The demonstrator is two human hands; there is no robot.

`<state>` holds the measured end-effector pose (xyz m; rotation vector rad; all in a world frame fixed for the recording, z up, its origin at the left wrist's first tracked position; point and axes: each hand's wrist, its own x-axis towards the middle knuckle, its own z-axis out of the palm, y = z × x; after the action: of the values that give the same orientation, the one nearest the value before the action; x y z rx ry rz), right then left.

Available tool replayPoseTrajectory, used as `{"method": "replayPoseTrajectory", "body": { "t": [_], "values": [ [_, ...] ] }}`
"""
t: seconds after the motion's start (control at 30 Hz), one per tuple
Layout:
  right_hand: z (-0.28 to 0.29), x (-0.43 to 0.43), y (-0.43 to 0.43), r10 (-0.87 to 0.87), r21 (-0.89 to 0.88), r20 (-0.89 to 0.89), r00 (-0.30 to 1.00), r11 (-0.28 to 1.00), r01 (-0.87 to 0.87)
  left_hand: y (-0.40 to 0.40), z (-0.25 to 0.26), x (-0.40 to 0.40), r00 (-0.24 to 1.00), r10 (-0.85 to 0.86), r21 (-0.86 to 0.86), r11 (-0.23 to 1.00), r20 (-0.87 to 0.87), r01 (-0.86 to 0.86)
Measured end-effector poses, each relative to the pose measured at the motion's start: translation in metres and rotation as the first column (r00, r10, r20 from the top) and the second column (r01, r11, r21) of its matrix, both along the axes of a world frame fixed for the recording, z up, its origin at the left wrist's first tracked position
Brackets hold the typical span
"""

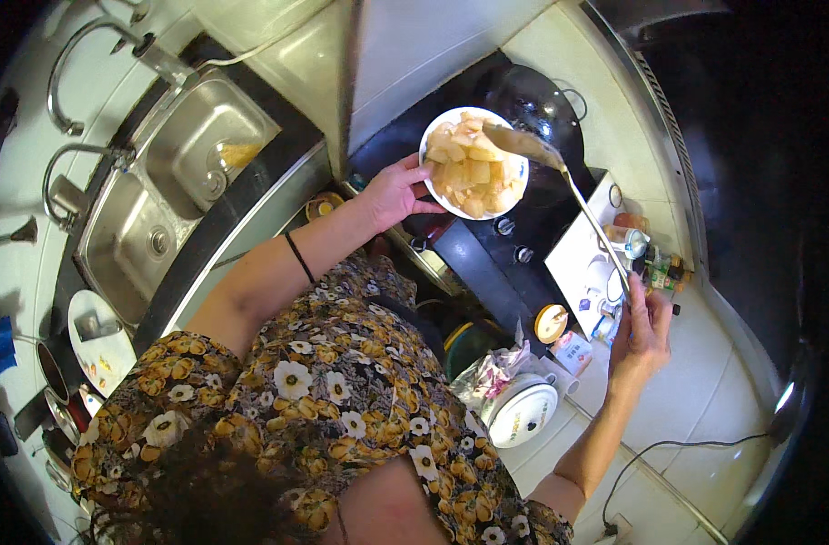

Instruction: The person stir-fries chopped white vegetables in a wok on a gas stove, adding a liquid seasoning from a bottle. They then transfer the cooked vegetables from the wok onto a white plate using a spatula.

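Note:
My left hand [402, 193] grips the left rim of a white bowl [444, 206], thumb on top and fingers beneath. Pale yellow cooked chunks, perhaps potato [474, 170], fill the bowl in a heap. In my right hand [642, 327] is the handle of a long metal cooking ladle or turner [595, 218]. Its broad head [523, 144] rests over the right side of the heap; whether it touches the food I cannot tell. Behind the bowl a dark wok [538, 102] sits on the black gas stove [486, 255], partly hidden by the bowl and the utensil.
To the left is a double stainless sink [125, 235] with curved faucets [91, 27]. Seasoning jars and bottles [649, 262] crowd the right, by a white panel [568, 262]. A lidded white pot [523, 412] and a plastic bag [493, 375] stand near my body. A cutting board [94, 340] leans left.

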<state>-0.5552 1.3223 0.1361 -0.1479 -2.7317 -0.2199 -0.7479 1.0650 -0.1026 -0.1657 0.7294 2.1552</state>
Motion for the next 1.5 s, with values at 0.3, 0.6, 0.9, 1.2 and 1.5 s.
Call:
{"method": "replayPoseTrajectory", "body": {
  "t": [0.3, 0.6, 0.9, 1.2, 1.5],
  "values": [
    [-0.009, -0.058, -0.004, 0.345, -0.114, -0.052, 0.937, 0.930, -0.349, -0.063, 0.017, 0.018, 0.969, 0.246, 0.002, 0.969, 0.026, -0.246],
    [-0.032, -0.128, -0.002, 0.551, -0.242, -0.056, 0.833, 0.802, -0.546, -0.103, 0.016, 0.018, 0.819, 0.569, 0.147, 0.818, -0.068, -0.556],
    [-0.120, -0.172, -0.081, 0.678, -0.927, 0.276, 0.682, 0.374, 0.003, -0.175, 0.023, 0.041, 0.675, 0.729, 0.036, 0.682, -0.118, -0.730],
    [-0.144, -0.162, -0.117, 0.828, -0.819, 0.184, 0.529, -0.169, 0.549, -0.189, 0.012, 0.030, 0.605, 0.790, -0.099, 0.597, -0.101, -0.796],
    [-0.135, -0.192, -0.172, 0.886, -0.860, 0.121, 0.447, -0.131, 0.494, -0.254, -0.021, -0.009, 0.371, 0.913, -0.019, 0.373, -0.168, -0.928]
  ]
}}
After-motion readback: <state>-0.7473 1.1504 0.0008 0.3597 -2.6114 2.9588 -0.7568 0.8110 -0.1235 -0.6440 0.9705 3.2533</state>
